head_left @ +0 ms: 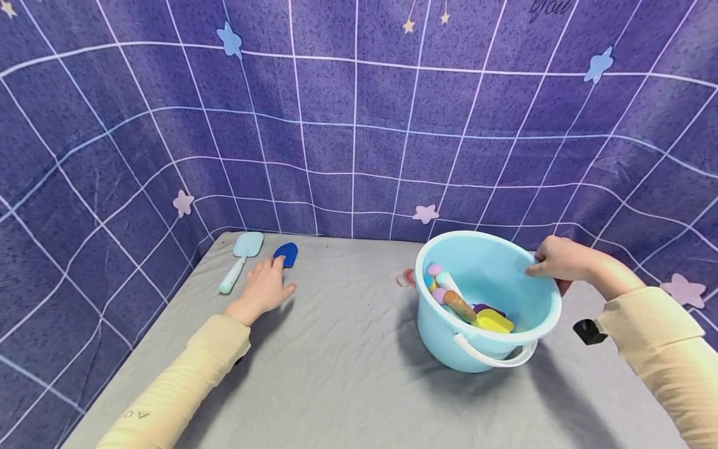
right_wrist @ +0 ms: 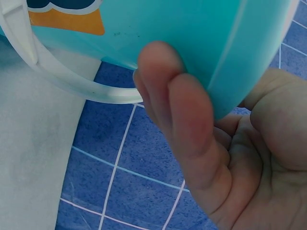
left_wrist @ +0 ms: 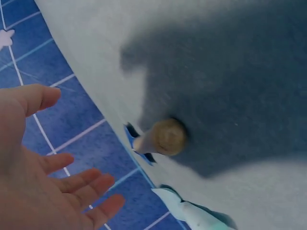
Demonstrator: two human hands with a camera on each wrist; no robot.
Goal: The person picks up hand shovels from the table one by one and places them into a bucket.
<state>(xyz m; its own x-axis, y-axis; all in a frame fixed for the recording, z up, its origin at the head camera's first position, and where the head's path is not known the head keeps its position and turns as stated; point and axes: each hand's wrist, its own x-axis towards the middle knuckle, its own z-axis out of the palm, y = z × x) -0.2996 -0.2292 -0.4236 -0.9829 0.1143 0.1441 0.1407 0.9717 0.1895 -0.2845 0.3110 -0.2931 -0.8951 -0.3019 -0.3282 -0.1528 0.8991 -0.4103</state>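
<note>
My left hand hovers by a small dark blue shovel, its fingers spread and nothing held. In the left wrist view the shovel's round wooden handle points up, beyond the fingertips. Left of that hand lies a light blue shovel with a pale handle. A light blue bucket is gripped at its right rim by my right hand, thumb inside and fingers outside. Within it are a yellow toy piece, a brown handle and several small balls.
The bucket's white handle hangs down at its front. A grey cloth covers the table, with a reddish mark left of the bucket. Behind and along the sides hangs a purple curtain with grid lines and stars.
</note>
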